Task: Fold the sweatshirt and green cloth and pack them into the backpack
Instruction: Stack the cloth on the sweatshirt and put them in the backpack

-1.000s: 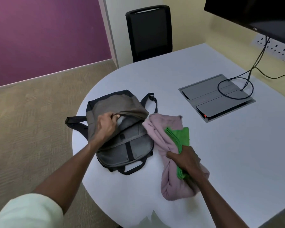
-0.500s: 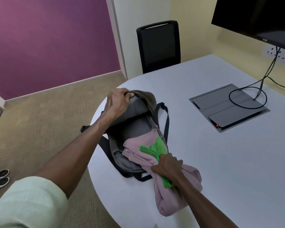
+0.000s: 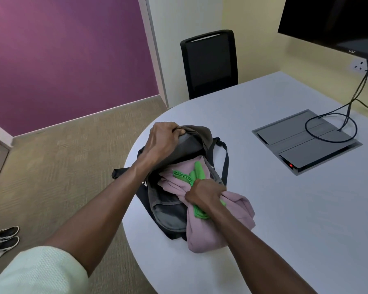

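The left hand (image 3: 162, 138) grips the upper flap of the grey backpack (image 3: 174, 211), holding it open near the rounded left edge of the white table (image 3: 285, 209). The right hand (image 3: 204, 193) is clenched around the bunched pink sweatshirt (image 3: 219, 228) and green cloth (image 3: 197, 174) together; their front ends lie inside the backpack opening, the rest on the table beside it

We find the backpack (image 3: 172, 211) on the worktop (image 3: 285, 209) near its left edge, mouth held open. The sweatshirt (image 3: 219, 228) lies partly inside it, the rest trailing out on the near right; the cloth (image 3: 191, 175) lies on the sweatshirt. A floor box (image 3: 306, 141) sits well right, a chair (image 3: 208, 62) behind the worktop, shoes (image 3: 2, 240) on the floor far left.
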### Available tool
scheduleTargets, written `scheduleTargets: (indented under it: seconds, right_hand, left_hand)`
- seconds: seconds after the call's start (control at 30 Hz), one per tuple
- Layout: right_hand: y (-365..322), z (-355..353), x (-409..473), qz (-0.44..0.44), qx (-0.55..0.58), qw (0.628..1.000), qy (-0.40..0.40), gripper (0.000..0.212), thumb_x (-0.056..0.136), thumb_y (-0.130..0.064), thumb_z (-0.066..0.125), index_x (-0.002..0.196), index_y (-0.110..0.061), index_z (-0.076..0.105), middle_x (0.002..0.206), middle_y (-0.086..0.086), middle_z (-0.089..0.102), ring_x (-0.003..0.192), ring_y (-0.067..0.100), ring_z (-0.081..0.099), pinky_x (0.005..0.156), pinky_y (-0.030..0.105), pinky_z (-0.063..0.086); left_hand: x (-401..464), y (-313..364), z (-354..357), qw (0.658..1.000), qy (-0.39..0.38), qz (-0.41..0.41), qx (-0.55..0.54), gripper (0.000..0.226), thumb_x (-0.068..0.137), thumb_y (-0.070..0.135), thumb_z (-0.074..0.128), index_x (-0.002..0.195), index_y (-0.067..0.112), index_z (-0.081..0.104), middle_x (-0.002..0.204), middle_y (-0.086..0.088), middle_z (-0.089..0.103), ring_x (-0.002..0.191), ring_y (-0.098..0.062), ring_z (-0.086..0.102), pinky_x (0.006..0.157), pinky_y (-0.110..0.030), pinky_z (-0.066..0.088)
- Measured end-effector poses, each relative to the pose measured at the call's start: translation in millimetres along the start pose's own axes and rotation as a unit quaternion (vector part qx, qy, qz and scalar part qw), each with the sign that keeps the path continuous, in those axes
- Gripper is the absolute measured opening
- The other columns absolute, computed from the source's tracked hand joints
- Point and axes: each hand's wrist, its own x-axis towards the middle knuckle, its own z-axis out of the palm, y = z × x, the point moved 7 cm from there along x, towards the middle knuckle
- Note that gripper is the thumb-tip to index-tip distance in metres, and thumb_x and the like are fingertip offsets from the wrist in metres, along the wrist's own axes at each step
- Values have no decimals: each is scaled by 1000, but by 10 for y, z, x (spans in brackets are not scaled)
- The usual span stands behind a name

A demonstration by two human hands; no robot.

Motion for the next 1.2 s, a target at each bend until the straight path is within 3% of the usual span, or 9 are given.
scheduleTargets:
  seconds: [0.23,0.4,0.53,0.73,0.9,0.97,1.03,1.13,1.2]
  right_hand:
    - [-368,138,270,11,-39,999,-8,45,83,-50,52,119,-24,61,126,14,53,112,35,53,98,53,31]
    - [-621,105,519,12,-31,999,12,44,83,-46,48,117,-21,62,118,14,55,104,31,54,83,45,31]
    - [-774,108,720,31,-14,999,7,76,78,-79,42,120,-18,61,123,15,55,112,33,52,94,48,33]
    - [-866,203,898,42,16,999,4,83,74,-83,42,130,-22,53,129,16,49,115,36,47,96,49,31]
    - [-573,360,988,15,131,985,-111,117,56,-100,33,144,-22,43,147,22,37,134,41,38,109,55,28]
    - [-370,363,1115,-27,203,971,-120,98,70,-90,39,147,-29,37,151,20,37,136,38,40,112,50,33]
    - [-161,310,1172,-71,185,980,-16,65,89,-58,57,141,-23,42,139,20,47,125,39,49,103,45,43]
    - [-206,119,923,-119,10,955,271,26,86,-24,64,104,-7,65,103,16,56,91,35,54,72,38,41]
    - [-487,270,832,-217,-73,929,290,30,90,-24,51,105,-7,69,115,18,56,105,35,54,83,40,41]
  left_hand:
    - [91,25,-115,1000,0,22,4,31,94,32,57,78,9,70,69,-6,66,69,-24,59,64,-33,44]
    - [114,31,-224,1000,2,25,3,32,94,32,58,74,9,69,65,-5,63,66,-24,58,61,-32,41]
    - [83,102,-238,1000,-2,18,-7,33,93,33,58,75,9,69,65,-4,63,66,-22,58,60,-33,44]
    - [38,36,-167,999,-9,-22,-26,34,92,36,57,73,10,69,63,-3,63,65,-22,60,59,-37,49]
    - [179,-193,-249,997,-22,-64,-20,33,92,33,60,75,7,70,67,-8,65,71,-25,61,64,-37,44]
    - [209,-247,-265,997,-27,-68,-15,32,93,33,60,78,7,71,70,-10,67,72,-25,61,65,-37,44]
    - [222,-244,-253,998,-30,-60,-15,31,93,32,60,79,7,72,70,-10,68,72,-25,62,66,-38,46]
    - [217,-187,-221,998,-31,-48,-7,30,93,32,59,80,8,73,70,-8,68,73,-23,62,65,-37,46]
    - [202,-150,-199,999,-32,-39,-2,30,93,32,59,80,8,72,71,-7,68,73,-22,62,66,-37,47]
